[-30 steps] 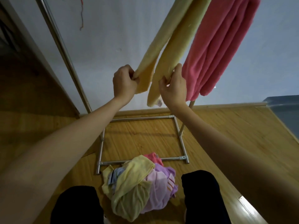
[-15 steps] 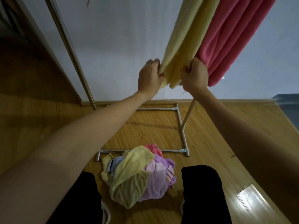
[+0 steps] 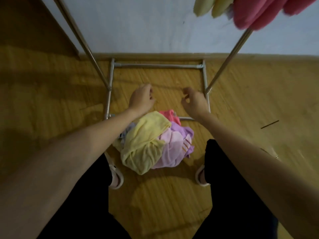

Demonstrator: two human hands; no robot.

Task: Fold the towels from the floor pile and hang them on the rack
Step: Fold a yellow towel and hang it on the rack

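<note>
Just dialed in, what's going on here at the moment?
A person stands over a pile of towels on the wooden floor, both arms stretched out above it. The left hand and right hand hold nothing, fingers loosely curled. A yellow towel and a pink towel already hang on the rack. The floor pile awaits folding.

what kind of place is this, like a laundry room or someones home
Most likely a room in a home, used for drying laundry: a wooden floor meets a plain wall, a metal rack holds hung towels, and a towel pile lies on the floor.
</note>
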